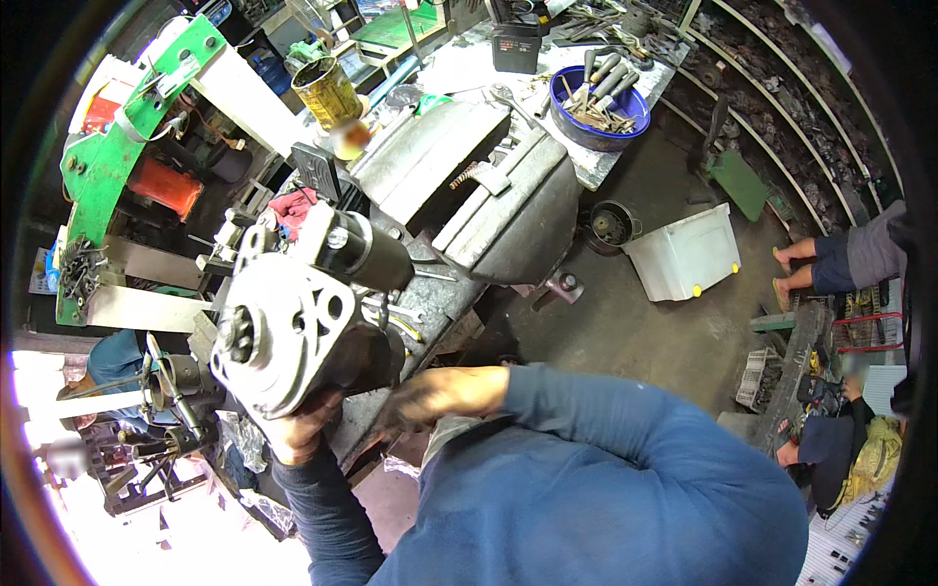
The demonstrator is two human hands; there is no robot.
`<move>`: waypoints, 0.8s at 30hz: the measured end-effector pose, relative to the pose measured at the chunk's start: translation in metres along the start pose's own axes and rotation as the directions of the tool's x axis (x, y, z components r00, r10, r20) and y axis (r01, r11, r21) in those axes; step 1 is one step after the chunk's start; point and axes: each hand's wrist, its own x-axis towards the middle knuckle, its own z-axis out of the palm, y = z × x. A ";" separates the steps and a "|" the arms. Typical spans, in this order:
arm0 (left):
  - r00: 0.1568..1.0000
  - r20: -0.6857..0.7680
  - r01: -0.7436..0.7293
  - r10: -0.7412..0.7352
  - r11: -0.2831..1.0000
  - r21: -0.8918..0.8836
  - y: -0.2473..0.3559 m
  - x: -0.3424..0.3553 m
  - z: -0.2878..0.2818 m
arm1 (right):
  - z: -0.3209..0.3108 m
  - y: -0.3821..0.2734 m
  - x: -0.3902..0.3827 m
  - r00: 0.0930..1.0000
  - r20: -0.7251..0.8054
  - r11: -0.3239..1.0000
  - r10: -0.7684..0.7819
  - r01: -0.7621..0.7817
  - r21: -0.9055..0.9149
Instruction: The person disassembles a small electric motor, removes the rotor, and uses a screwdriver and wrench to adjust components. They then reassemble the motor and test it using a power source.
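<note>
Shelves [811,117] full of small parts are curving along the upper right of the workshop, and a grey vise [523,210] is sitting on the cluttered bench [449,298]. Left of the vise, a metal motor unit [283,337] is standing close to the person; whether it is resting on the bench is hidden. The left forearm is rising steeply from the lower edge, and the left hand [298,430] is gripping the unit's underside, fingers bent and partly hidden. The right elbow is bending out wide, its forearm reaching leftward; the right hand [445,396] is blurring beside the unit's dark lower side, its finger opening and any hold impossible to tell.
</note>
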 end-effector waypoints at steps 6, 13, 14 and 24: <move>0.982 0.098 0.155 -0.160 0.987 0.052 0.021 0.022 0.010 | -0.039 0.095 -0.135 0.696 -0.671 0.910 0.256 -0.407 -0.076; 0.956 0.293 0.095 -0.010 0.955 -0.280 0.026 0.067 0.004 | -0.046 0.145 -0.220 0.223 -0.925 0.818 0.309 -0.558 0.138; 0.958 0.284 0.118 -0.044 0.961 -0.249 0.028 0.068 0.006 | -0.052 0.145 -0.219 0.175 -0.933 0.792 0.313 -0.591 0.154; 0.947 0.318 0.131 -0.040 0.954 -0.269 0.051 0.078 0.012 | -0.172 0.149 -0.148 0.254 -0.840 0.399 0.479 0.790 0.466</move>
